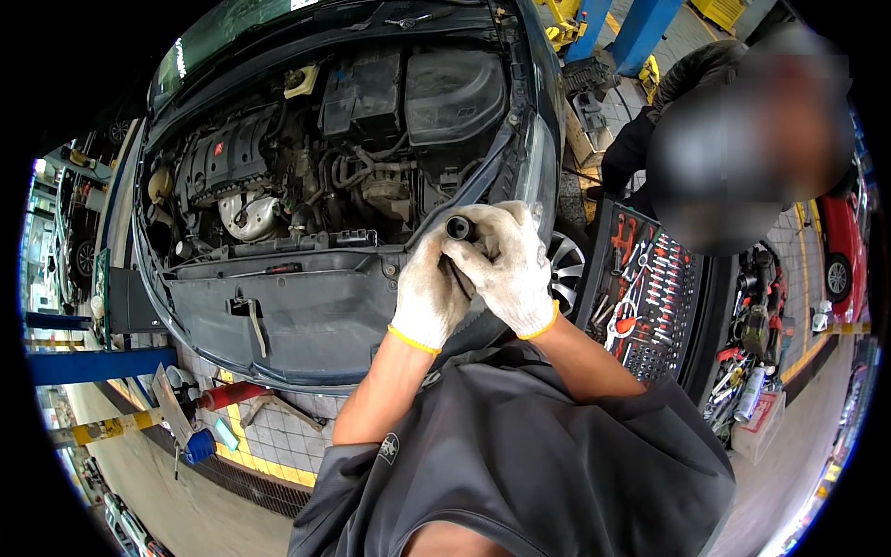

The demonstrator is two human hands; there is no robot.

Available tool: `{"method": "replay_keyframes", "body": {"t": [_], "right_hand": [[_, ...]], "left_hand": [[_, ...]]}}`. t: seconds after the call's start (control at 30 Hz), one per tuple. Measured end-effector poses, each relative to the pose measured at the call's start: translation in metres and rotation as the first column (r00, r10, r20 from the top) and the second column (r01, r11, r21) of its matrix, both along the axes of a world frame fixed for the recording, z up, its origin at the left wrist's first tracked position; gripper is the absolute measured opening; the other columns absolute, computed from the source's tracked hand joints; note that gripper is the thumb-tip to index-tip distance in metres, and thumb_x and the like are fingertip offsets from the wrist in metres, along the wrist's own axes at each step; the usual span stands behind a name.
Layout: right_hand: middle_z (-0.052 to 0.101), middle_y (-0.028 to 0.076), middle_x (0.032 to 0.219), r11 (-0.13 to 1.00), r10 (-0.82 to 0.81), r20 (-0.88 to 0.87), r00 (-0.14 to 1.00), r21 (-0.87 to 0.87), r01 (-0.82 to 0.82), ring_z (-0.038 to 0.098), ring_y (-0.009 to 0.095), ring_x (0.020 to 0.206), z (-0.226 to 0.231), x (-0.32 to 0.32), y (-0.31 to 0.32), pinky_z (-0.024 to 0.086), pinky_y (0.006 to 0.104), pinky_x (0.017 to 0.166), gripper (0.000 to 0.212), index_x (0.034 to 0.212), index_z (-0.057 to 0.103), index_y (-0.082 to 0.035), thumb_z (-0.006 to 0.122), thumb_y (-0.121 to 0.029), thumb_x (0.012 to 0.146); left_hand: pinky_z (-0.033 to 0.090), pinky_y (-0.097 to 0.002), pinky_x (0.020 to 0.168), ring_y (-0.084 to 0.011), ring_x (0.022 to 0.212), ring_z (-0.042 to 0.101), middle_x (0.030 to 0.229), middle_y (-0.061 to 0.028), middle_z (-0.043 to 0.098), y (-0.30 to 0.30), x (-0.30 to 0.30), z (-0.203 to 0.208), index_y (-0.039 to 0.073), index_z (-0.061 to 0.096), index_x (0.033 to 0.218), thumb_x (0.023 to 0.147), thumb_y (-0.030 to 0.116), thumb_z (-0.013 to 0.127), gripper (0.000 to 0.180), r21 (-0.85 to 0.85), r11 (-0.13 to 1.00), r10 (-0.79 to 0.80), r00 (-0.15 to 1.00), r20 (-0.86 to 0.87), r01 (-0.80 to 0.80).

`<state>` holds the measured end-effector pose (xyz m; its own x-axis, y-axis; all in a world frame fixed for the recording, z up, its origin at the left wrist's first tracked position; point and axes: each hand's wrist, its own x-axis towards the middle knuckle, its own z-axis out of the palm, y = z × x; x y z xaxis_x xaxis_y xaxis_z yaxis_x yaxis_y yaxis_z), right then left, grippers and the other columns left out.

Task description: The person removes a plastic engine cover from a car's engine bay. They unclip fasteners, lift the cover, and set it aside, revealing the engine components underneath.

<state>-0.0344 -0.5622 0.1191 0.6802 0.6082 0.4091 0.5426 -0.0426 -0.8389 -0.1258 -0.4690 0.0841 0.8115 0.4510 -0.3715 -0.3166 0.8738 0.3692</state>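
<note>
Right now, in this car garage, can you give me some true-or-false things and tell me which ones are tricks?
1. The left hand and right hand wear white gloves. True.
2. The nearest car's hood is shut. False: the black engine cover lies exposed.
3. A black hollow-ended cylinder is held between the two hands. True.
4. The car at the far right is green. False: it is a red car.
5. The black tool tray is left of the hands. False: it is to their right.

Black cylinder (458,228), white gloves (515,271), yellow cuffs (414,341), dark grey shirt (520,446), red car (839,227)
</note>
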Motion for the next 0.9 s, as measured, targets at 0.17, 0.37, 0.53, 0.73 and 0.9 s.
{"method": "replay_keyframes", "body": {"t": [0.17,0.37,0.53,0.73,0.9], "right_hand": [[0.062,0.011,0.113,0.999,0.002,0.042,0.999,-0.054,0.0,0.07,0.025,0.093,-0.005,0.003,-0.003,0.06,0.0372,0.079,0.035,0.118,0.077,-0.012,0.089,-0.019,0.086],[0.062,0.01,0.112,0.999,-0.007,0.095,0.995,-0.034,0.011,0.069,0.023,0.091,-0.017,0.005,-0.006,0.06,0.0357,0.077,0.036,0.119,0.077,-0.012,0.09,-0.017,0.086],[0.061,0.009,0.113,1.0,-0.001,0.085,0.996,-0.023,0.003,0.067,0.019,0.085,-0.023,0.004,-0.009,0.059,0.0325,0.073,0.035,0.121,0.075,-0.013,0.089,-0.015,0.089],[0.062,0.009,0.114,0.999,0.035,-0.163,0.986,-0.025,-0.04,0.068,0.019,0.089,-0.032,0.007,0.0,0.058,0.0326,0.08,0.035,0.123,0.073,-0.008,0.086,-0.017,0.091],[0.068,0.011,0.115,0.992,0.122,-0.506,0.854,0.042,-0.117,0.071,0.02,0.097,-0.036,0.013,0.026,0.058,0.0348,0.089,0.039,0.124,0.073,0.0,0.084,-0.021,0.093]], "left_hand": [[0.059,-0.0363,0.096,-0.0211,0.105,0.07,0.116,-0.0094,0.072,-0.004,0.003,-0.004,0.004,0.065,0.126,0.116,0.026,0.045,0.032,0.021,1.0,-0.008,1.0,0.018,0.008],[0.059,-0.0412,0.1,-0.0253,0.107,0.07,0.117,-0.0123,0.071,-0.001,0.007,-0.017,0.003,0.064,0.127,0.116,0.03,0.04,0.037,0.042,0.999,-0.035,0.999,0.008,0.034],[0.063,-0.0366,0.091,-0.024,0.097,0.073,0.108,-0.0128,0.073,-0.008,0.011,-0.004,0.002,0.065,0.113,0.115,0.023,0.048,0.028,-0.047,0.999,-0.005,0.998,-0.061,0.002],[0.063,-0.0359,0.092,-0.0225,0.102,0.073,0.118,-0.0129,0.074,-0.002,0.007,-0.01,0.002,0.065,0.128,0.117,0.025,0.047,0.031,-0.006,1.0,0.011,0.999,-0.041,-0.011],[0.063,-0.0324,0.093,-0.0187,0.111,0.072,0.132,-0.0115,0.072,0.007,-0.006,-0.02,0.004,0.062,0.143,0.119,0.026,0.046,0.036,0.125,0.988,0.078,0.994,0.082,-0.087]]}}
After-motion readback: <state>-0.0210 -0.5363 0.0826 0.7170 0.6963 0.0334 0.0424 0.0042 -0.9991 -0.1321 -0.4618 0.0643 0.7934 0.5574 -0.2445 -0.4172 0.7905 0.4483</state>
